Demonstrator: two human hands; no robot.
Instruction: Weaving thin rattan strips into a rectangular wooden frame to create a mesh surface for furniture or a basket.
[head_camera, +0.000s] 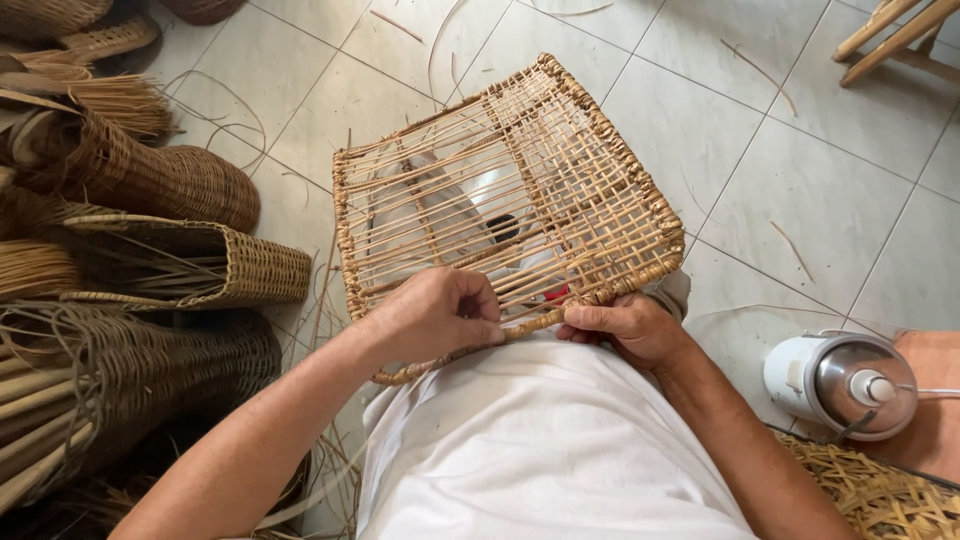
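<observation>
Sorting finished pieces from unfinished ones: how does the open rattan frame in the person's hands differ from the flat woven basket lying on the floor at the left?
The open rattan frame has widely spaced strips with gaps that show what lies behind it; the flat woven basket is tightly woven and solid. The frame is held up at its near edge by the left hand and right hand; the basket lies untouched on the tiled floor. Both are tan woven cane.

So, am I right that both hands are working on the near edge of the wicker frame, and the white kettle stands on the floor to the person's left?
Not quite: the head view shows the white kettle on the person's right. Both the left hand and right hand do grip the wicker frame at its near edge.
</observation>
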